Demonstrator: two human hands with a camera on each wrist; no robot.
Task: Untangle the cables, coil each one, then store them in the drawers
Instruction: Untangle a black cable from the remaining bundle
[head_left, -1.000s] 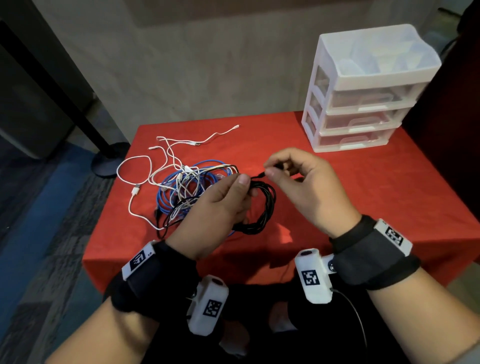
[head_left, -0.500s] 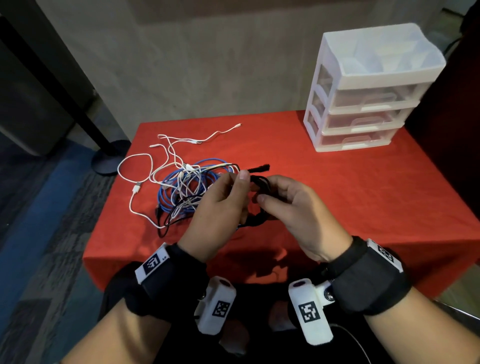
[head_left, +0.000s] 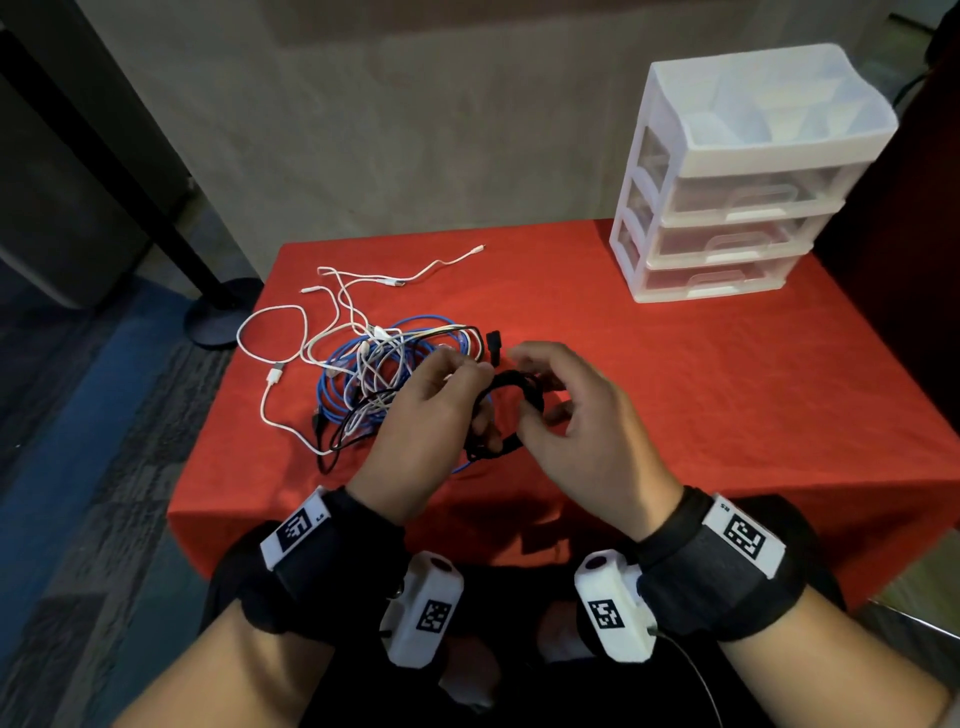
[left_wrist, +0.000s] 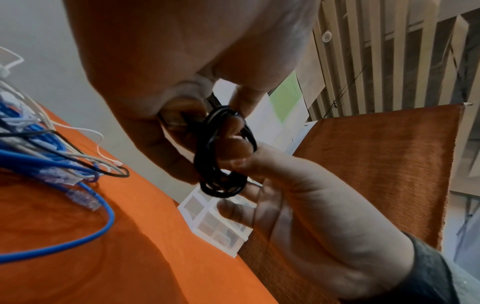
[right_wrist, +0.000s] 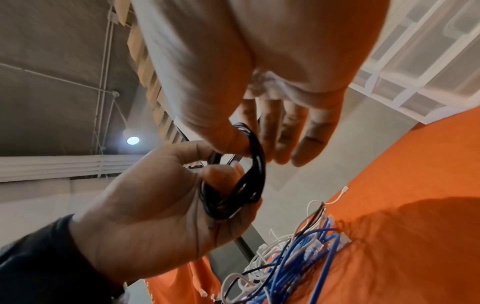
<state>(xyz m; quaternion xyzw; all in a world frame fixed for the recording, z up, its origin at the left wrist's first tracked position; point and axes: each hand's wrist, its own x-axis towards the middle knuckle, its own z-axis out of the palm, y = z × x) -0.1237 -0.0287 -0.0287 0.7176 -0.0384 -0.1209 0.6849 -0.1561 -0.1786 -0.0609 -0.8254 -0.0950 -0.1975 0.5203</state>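
Observation:
A black cable (head_left: 511, 382) is wound into a small coil, held just above the red table (head_left: 727, 395). My left hand (head_left: 467, 374) grips its left side, with fingers curled through the loops (right_wrist: 233, 193). My right hand (head_left: 535, 389) pinches its right side between thumb (right_wrist: 228, 142) and forefinger, the other fingers loose. The cable's black plug end (head_left: 493, 343) sticks up behind my left hand. A tangle of blue, white and thin black cables (head_left: 374, 374) lies on the table left of my hands. The white drawer unit (head_left: 737, 171) stands at the back right, all three drawers closed.
Loose white cable loops (head_left: 270, 332) spread toward the table's left edge, and one white end (head_left: 478, 250) reaches the back. Bare red cloth lies between my hands and the drawer unit. A dark floor-stand base (head_left: 218, 312) sits beyond the left edge.
My right hand let go of the black plug end and dropped onto the coil. The plug end now sticks up free behind my left hand, which keeps hold of the coil.

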